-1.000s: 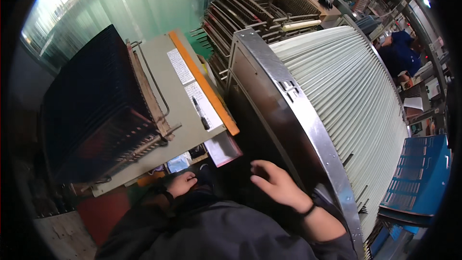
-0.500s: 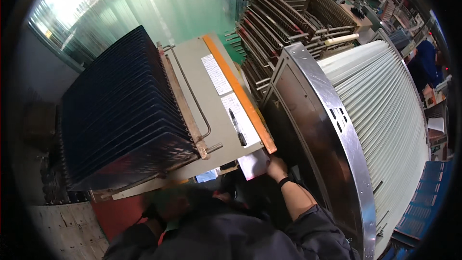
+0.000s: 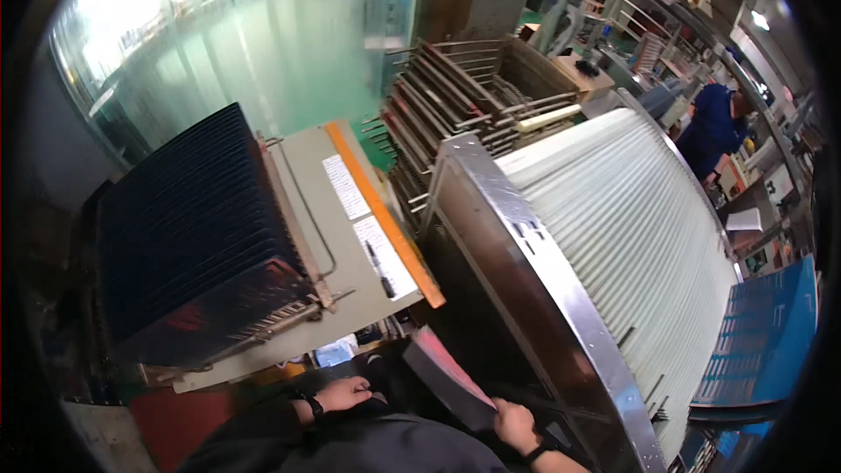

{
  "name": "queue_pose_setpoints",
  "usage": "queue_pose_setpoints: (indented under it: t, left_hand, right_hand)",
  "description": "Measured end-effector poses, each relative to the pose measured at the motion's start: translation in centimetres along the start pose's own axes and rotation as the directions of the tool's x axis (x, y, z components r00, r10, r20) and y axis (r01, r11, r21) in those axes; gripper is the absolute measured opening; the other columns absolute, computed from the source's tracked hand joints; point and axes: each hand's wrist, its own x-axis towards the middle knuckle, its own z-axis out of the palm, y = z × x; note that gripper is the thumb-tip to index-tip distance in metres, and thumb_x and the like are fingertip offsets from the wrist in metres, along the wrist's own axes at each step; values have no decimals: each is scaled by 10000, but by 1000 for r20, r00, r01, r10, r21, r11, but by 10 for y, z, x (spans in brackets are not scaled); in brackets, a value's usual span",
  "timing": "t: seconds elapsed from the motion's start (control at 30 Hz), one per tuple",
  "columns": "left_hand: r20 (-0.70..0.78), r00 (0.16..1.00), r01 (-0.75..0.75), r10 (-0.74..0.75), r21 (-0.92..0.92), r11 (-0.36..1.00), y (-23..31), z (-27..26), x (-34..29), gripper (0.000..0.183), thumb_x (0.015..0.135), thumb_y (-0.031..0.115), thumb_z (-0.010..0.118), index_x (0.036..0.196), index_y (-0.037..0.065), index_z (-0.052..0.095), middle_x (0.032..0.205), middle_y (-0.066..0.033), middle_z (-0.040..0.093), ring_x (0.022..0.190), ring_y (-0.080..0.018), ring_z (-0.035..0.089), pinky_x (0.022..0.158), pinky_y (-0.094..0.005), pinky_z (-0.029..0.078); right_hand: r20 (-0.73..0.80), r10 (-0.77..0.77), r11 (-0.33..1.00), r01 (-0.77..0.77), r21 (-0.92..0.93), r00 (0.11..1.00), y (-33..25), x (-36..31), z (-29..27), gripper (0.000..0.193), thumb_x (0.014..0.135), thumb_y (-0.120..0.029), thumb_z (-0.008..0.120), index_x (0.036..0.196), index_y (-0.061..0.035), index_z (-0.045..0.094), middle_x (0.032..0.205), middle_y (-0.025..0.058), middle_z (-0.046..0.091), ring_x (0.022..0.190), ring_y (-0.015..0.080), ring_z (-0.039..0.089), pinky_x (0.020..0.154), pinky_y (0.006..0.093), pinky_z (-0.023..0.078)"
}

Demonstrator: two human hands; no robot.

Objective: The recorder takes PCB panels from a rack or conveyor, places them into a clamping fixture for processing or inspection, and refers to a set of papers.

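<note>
My right hand (image 3: 515, 426) grips the near corner of a flat rectangular pad (image 3: 448, 378), greyish on its face and pink along the upper side. The pad is tilted, between the table and the metal-framed rack. My left hand (image 3: 344, 393) rests close to my body at the table's near edge, fingers stretched out and holding nothing. On the beige tabletop (image 3: 302, 177) lie two white written sheets (image 3: 385, 256), a black pen (image 3: 379, 268) and an orange strip (image 3: 383, 210). A rack of dark panels (image 3: 193, 236) stands at the left of it.
A metal-framed rack (image 3: 552, 271) of pale ribbed sheets fills the right side. Stacked rusty wire racks (image 3: 455, 105) stand behind. Clear plastic curtains (image 3: 254, 44) hang at the back left. Blue crates (image 3: 758, 333) are at far right, and a person in blue (image 3: 711, 127) is beyond.
My right hand has drawn the pad from the table's near corner toward my body and tilted it. My left hand has come into plain sight. The view has swung to the right.
</note>
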Motion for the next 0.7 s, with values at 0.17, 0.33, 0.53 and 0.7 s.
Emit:
queue_pose_setpoints:
  t: [0.17,0.33,0.53,0.7]
  left_hand:
    - [366,929,-115,53,149,982,52,31,30,511,955,433,681,1289,50,628,1118,-140,713,1055,-282,676,934,-399,526]
    - [566,819,-126,97,13,992,180,35,25,526,968,371,693,1361,39,582,1254,-154,672,1166,-280,632,1016,-413,497]
    - [464,857,-80,224,-310,947,276,52,36,495,994,349,667,1389,65,576,1308,-144,652,1203,-282,610,1038,-422,486]
    - [301,911,-11,281,-665,747,302,50,42,472,1016,330,646,1412,86,571,1353,-135,635,1234,-283,592,1057,-429,477]
  right_hand:
    - [71,-104,967,84,240,992,8,-71,-107,490,833,-27,562,1314,-81,643,1122,214,713,1019,405,691,907,464,567]
    - [-106,-242,801,260,539,965,15,-101,-178,463,929,-35,562,1392,-29,557,1272,221,667,1136,410,654,993,458,529]
    - [-315,-97,761,274,588,944,38,-136,-207,381,962,-57,529,1336,-13,579,1084,213,694,960,345,691,898,403,542]
    - [-319,49,700,195,687,946,47,-155,-211,312,1020,-170,555,1296,-28,583,980,206,689,873,335,674,829,397,539]
